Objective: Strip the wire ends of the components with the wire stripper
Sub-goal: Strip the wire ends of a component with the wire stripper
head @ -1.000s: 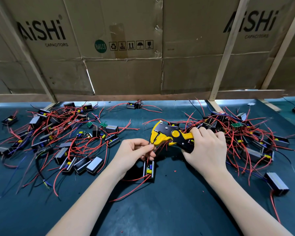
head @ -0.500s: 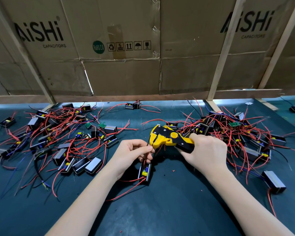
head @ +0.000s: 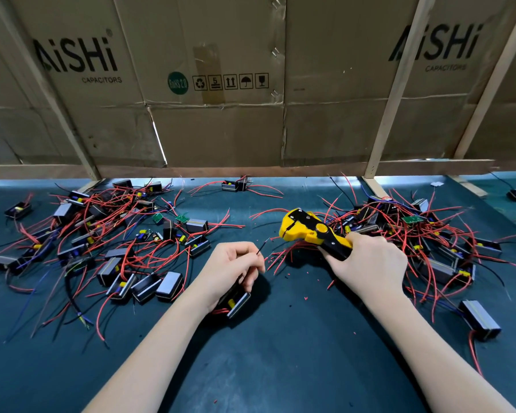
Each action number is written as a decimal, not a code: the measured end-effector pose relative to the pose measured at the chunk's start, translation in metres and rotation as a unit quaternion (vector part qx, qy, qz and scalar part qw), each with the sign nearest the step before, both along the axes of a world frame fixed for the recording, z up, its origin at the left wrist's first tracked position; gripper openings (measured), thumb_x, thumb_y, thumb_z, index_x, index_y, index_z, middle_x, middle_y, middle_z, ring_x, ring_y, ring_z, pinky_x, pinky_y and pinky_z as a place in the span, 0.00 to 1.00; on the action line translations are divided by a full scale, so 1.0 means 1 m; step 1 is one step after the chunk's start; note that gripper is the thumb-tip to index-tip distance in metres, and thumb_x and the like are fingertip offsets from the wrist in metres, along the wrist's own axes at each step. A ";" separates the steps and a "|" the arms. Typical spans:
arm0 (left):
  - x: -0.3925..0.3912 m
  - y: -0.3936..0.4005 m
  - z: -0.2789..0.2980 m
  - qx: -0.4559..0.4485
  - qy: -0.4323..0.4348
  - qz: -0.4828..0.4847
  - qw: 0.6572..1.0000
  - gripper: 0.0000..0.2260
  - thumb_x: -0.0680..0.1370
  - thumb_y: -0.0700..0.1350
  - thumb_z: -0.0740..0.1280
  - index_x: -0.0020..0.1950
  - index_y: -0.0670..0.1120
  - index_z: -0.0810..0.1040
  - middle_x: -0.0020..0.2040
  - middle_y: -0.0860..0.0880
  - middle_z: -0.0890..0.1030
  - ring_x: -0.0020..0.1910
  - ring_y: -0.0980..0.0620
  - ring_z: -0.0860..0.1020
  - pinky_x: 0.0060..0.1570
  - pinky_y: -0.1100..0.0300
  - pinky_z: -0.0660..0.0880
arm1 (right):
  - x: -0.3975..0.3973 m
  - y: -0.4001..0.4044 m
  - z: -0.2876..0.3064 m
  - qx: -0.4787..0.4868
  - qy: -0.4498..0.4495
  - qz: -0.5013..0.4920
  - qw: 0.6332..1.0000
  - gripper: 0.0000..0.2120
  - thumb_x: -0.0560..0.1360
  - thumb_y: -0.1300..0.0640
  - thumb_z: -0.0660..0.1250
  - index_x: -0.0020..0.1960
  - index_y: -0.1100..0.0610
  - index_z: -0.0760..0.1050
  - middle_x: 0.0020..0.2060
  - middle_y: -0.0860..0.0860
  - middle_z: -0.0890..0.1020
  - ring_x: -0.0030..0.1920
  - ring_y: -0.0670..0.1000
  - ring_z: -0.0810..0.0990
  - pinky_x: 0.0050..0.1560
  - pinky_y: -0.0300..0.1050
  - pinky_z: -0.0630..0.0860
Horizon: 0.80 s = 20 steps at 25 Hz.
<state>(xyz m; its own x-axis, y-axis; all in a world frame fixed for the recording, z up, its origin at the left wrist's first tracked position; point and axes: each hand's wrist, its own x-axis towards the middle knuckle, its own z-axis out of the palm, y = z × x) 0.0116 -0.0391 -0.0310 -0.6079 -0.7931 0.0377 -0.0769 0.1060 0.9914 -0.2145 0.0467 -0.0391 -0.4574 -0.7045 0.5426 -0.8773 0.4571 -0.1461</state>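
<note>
My right hand (head: 370, 263) grips the handles of a yellow and black wire stripper (head: 307, 229), whose jaws point left and hold nothing. My left hand (head: 231, 271) pinches a thin black wire (head: 262, 247) between thumb and fingers, its tip sticking up toward the stripper with a gap between them. Under the left palm lies the wire's component (head: 236, 302), a small black box with a yellow part and red leads. Tiny red insulation scraps (head: 306, 298) dot the dark mat between my hands.
A heap of black components with red wires (head: 102, 234) covers the mat on the left, another heap (head: 429, 234) lies behind my right hand. One lone component (head: 480, 323) sits at the right, one pair (head: 236, 184) at the back. Cardboard walls (head: 221, 99) close the far side.
The left hand has pulled back down and left, away from the stripper jaws, with the component drawn under the palm. The stripper has shifted right and its jaws now hold nothing.
</note>
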 end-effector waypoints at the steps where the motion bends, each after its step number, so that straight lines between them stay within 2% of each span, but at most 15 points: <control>1: 0.002 0.000 -0.001 0.002 -0.004 0.001 1.000 0.09 0.72 0.42 0.67 0.31 0.47 0.79 0.25 0.45 0.74 0.22 0.51 0.71 0.28 0.63 0.69 | -0.001 0.001 -0.001 -0.001 0.002 0.003 1.000 0.25 0.66 0.29 0.69 0.37 0.52 0.77 0.32 0.52 0.81 0.38 0.59 0.82 0.34 0.43 0.64; 5: 0.003 -0.001 -0.005 0.004 -0.009 0.010 1.000 0.09 0.80 0.43 0.67 0.43 0.41 0.84 0.32 0.44 0.83 0.28 0.50 0.79 0.31 0.67 0.70 | 0.005 -0.001 -0.006 -0.022 0.025 0.054 0.998 0.25 0.66 0.34 0.72 0.39 0.56 0.75 0.34 0.52 0.81 0.38 0.58 0.80 0.41 0.49 0.65; 8: 0.000 0.004 -0.005 -0.014 -0.017 -0.024 0.999 0.11 0.81 0.45 0.64 0.46 0.43 0.84 0.34 0.43 0.83 0.28 0.51 0.79 0.31 0.67 0.69 | 0.002 -0.001 -0.007 -0.041 0.034 0.042 0.998 0.26 0.65 0.35 0.73 0.42 0.58 0.74 0.37 0.53 0.80 0.39 0.59 0.80 0.44 0.52 0.65; 13: 0.004 0.006 -0.003 -0.039 -0.029 -0.047 0.998 0.12 0.82 0.44 0.63 0.46 0.44 0.84 0.33 0.43 0.83 0.28 0.50 0.79 0.31 0.63 0.68 | 0.009 -0.006 -0.007 -0.040 0.061 0.057 0.996 0.26 0.64 0.36 0.74 0.42 0.59 0.74 0.37 0.54 0.79 0.38 0.59 0.78 0.43 0.52 0.65; 20: -0.004 0.005 -0.001 -0.028 -0.013 -0.041 0.999 0.13 0.82 0.40 0.60 0.41 0.39 0.79 0.32 0.40 0.82 0.25 0.48 0.78 0.30 0.66 0.72 | 0.010 -0.003 -0.006 -0.073 0.091 0.081 0.990 0.23 0.64 0.38 0.72 0.42 0.58 0.74 0.36 0.52 0.78 0.38 0.58 0.78 0.44 0.52 0.66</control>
<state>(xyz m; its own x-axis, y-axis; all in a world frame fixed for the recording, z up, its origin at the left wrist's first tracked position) 0.0078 -0.0336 -0.0319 -0.6722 -0.7377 0.0632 -0.0915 0.1675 0.9816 -0.2046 0.0436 -0.0447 -0.2297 -0.6683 0.7075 -0.9553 0.2940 -0.0325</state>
